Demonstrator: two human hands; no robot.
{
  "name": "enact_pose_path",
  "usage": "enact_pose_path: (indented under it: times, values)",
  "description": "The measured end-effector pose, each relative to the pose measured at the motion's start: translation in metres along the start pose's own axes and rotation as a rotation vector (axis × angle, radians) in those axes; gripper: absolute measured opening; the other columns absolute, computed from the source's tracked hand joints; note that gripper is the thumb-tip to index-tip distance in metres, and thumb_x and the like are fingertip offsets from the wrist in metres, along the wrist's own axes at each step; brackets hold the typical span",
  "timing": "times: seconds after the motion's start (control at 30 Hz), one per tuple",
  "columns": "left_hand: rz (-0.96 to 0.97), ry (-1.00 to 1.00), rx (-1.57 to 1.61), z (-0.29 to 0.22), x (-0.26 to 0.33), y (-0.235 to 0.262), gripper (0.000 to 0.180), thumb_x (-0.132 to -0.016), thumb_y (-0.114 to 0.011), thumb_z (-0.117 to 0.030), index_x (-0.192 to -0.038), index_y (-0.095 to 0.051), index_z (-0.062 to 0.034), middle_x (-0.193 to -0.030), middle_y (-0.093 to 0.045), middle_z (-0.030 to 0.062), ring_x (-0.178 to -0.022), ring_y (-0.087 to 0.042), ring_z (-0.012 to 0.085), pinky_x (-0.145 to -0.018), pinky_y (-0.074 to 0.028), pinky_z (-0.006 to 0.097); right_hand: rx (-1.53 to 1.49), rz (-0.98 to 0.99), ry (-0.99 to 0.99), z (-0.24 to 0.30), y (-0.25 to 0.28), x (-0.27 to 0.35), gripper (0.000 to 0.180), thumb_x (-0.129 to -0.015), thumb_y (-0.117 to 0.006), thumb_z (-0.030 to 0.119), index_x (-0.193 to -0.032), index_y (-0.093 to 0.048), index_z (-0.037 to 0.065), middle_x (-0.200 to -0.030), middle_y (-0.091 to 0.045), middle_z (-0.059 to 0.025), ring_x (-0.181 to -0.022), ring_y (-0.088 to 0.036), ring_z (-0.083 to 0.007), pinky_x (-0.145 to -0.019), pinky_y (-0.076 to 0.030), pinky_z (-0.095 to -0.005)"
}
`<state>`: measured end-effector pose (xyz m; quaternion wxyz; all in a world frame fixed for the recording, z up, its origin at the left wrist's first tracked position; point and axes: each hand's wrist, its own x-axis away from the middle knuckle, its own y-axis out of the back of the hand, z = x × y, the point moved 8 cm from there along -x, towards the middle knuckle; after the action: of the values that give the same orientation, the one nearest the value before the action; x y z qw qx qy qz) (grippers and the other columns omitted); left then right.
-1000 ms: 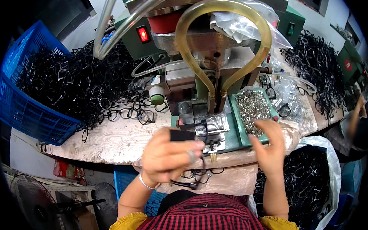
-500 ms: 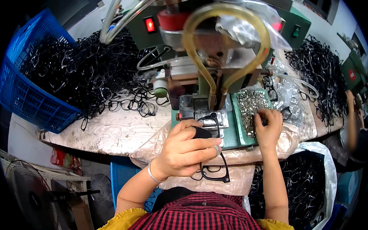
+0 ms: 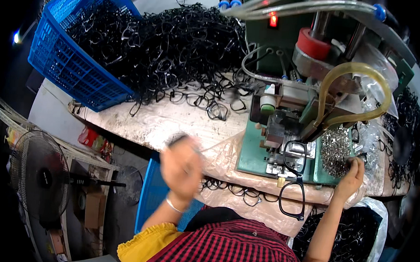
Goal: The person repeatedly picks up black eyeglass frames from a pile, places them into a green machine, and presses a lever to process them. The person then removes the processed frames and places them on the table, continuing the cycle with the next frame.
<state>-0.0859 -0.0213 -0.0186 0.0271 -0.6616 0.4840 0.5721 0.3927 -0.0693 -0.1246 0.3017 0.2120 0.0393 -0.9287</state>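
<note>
A black eyeglass frame (image 3: 303, 200) rests in the fixture of the green bench machine (image 3: 251, 156), one rim at the metal jig and the other hanging over the front edge. My left hand (image 3: 182, 169) is off to the left of it, smeared by motion, with a black covering on a finger; its grip is unclear. My right hand (image 3: 351, 179) is at the right edge of the green tray (image 3: 318, 171) heaped with small metal parts (image 3: 335, 150). Its fingers are pinched together, and what lies between them is too small to make out.
A tilted blue basket (image 3: 81, 81) and a large heap of black eyeglass frames (image 3: 176, 45) cover the table's far left. A yellowish hose (image 3: 387, 92) loops over the machine. Below the table stand a fan (image 3: 41, 175) and a white sack (image 3: 381, 223) of frames.
My left hand has let go of the eyeglass frame and swung away to the left. The frame stays at the machine. The view has turned left; my right hand remains at the tray.
</note>
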Motion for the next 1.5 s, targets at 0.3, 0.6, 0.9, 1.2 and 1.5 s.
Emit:
enact_pose_path:
  times: [0.3, 0.6, 0.9, 1.2, 1.5]
  values:
    - [0.314, -0.086, -0.429, 0.103, -0.081, -0.115, 0.013, -0.067, -0.077, -0.013, -0.079, -0.074, -0.0088, -0.09, -0.061, 0.0058, -0.092, -0.053, 0.0274, -0.079, -0.043, 0.039, -0.031, 0.178, -0.022, 0.056, -0.086, 0.001, 0.01, -0.09, -0.065, 0.003, -0.099, -0.068, -0.001, -0.094, -0.067, -0.0037, -0.086, -0.06, -0.011, -0.081, -0.047, -0.0233]
    - [0.743, -0.257, -0.748, 0.143, -0.053, -0.189, 0.014, -0.069, -0.064, -0.02, -0.072, -0.073, -0.008, -0.091, -0.068, 0.01, -0.095, -0.061, 0.0274, -0.081, -0.049, 0.038, 0.589, 0.103, 0.283, 0.068, 0.001, 0.032, 0.01, -0.079, -0.067, -0.003, -0.088, -0.07, 0.0, -0.088, -0.068, -0.011, -0.086, -0.063, -0.0267, -0.083, -0.048, -0.0364]
    - [1.098, -0.16, -0.755, 0.127, -0.067, -0.177, 0.016, -0.072, -0.061, -0.015, -0.079, -0.074, -0.0082, -0.087, -0.072, 0.0161, -0.081, -0.071, 0.0326, -0.068, -0.057, 0.042, 0.157, 0.385, 0.456, 0.162, -0.09, 0.022, 0.012, -0.074, -0.07, -0.004, -0.085, -0.069, 0.001, -0.084, -0.068, -0.0092, -0.082, -0.064, -0.0231, -0.079, -0.048, -0.0335]
    - [0.591, 1.007, 0.842, 0.143, -0.007, -0.153, 0.003, -0.091, -0.056, -0.007, -0.089, -0.057, -0.0082, -0.073, -0.056, -0.0007, -0.056, -0.051, 0.0085, -0.045, -0.04, 0.021, -0.346, 0.39, -0.111, 0.124, -0.134, 0.028, 0.042, -0.078, -0.069, -0.003, -0.117, -0.053, -0.003, -0.086, -0.065, -0.0051, -0.085, -0.061, -0.0106, -0.083, -0.046, -0.0232]
    - [-0.045, 1.062, 1.624, 0.07, 0.007, -0.12, 0.017, -0.1, -0.055, -0.019, -0.104, -0.061, -0.0042, -0.092, -0.065, 0.0078, -0.079, -0.06, 0.0169, -0.068, -0.048, 0.028, -0.511, 0.419, -0.254, 0.15, -0.147, 0.038, 0.052, -0.078, -0.066, -0.007, -0.126, -0.045, -0.005, -0.089, -0.065, -0.0064, -0.085, -0.061, -0.0112, -0.079, -0.047, -0.0235]
